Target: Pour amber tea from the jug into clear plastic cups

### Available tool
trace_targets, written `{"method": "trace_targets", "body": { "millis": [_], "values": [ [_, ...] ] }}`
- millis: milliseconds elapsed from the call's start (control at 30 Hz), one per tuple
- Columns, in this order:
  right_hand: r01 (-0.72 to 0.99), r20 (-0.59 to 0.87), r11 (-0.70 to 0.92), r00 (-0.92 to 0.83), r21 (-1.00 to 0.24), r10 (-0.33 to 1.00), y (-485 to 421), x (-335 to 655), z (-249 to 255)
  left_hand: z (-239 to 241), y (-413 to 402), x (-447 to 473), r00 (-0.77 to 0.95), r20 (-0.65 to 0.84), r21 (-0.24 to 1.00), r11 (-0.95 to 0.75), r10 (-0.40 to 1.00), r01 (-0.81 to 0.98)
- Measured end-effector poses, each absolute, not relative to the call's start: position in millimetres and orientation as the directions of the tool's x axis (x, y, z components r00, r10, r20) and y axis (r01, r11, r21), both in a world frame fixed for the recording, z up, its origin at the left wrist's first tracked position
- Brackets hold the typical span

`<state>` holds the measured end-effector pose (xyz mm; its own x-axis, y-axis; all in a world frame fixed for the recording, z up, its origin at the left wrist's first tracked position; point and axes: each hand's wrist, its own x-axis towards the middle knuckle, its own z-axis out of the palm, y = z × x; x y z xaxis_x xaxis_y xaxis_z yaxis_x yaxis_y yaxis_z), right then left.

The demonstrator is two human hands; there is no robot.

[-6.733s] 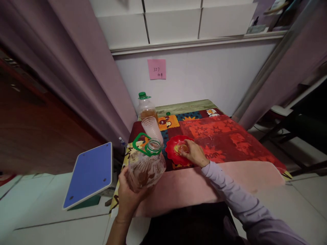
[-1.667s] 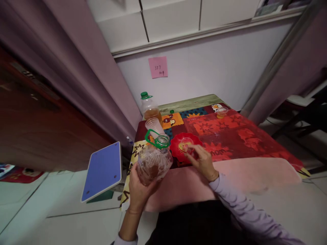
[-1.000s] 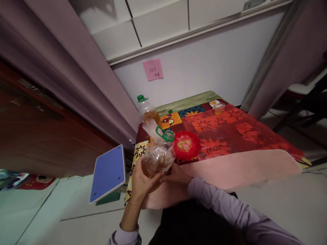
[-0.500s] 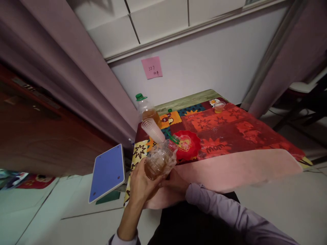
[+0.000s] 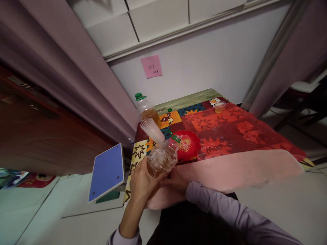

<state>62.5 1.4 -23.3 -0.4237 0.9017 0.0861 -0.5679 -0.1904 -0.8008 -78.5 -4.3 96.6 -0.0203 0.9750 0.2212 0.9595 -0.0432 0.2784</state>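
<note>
A clear plastic bottle (image 5: pixel 163 158) of amber drink leans away from me in both hands. My left hand (image 5: pixel 143 180) wraps around its lower left side, thumb underneath. My right hand (image 5: pixel 176 182) is closed against the bottle's lower right side, its fingers partly hidden. The bottle's neck, with a green ring (image 5: pixel 175 136) near it, points toward a clear plastic cup (image 5: pixel 186 143) on a red scalloped plate (image 5: pixel 192 153). Just beyond the bottle lies a stack of clear cups (image 5: pixel 152 130), tilted.
Behind the cups stands a second bottle (image 5: pixel 149 114) with a green cap. A loose green cap (image 5: pixel 170 110) lies on the patterned tablecloth (image 5: pixel 224 131). Another cup of drink (image 5: pixel 219 107) stands far right. A blue stool (image 5: pixel 107 172) is beside the table's left edge.
The bottle has shifted slightly up and to the right in my hands, and the liquid inside looks foamier. The plate, stacked cups and second bottle stay where they were.
</note>
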Motion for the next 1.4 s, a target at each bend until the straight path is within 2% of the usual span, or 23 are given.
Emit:
{"method": "trace_targets", "body": {
  "millis": [467, 700, 1000, 1400],
  "values": [
    [-0.651, -0.001, -0.306, -0.425, -0.694, 0.905, -3.9, 63.2, -24.9, 104.3, -3.5, -70.6, -0.011, 0.221, 0.188, -0.032, 0.975, 0.982],
    [-0.615, -0.071, -0.439, -0.528, -0.655, 0.846, -3.0, 62.4, -32.2, 111.0, -3.7, -67.2, -0.018, 0.176, 0.153, -0.010, 0.984, 0.988],
    [-0.601, -0.029, -0.436, -0.566, -0.670, 0.824, -3.3, 68.3, -22.6, 112.3, -4.4, -67.2, -0.001, 0.175, 0.115, -0.020, 0.984, 0.993],
    [-0.608, 0.018, -0.426, -0.587, -0.670, 0.810, -2.0, 67.7, -23.5, 139.3, -8.3, -50.0, -0.042, 0.034, 0.055, 0.040, 0.999, 0.998]
  ]
}}
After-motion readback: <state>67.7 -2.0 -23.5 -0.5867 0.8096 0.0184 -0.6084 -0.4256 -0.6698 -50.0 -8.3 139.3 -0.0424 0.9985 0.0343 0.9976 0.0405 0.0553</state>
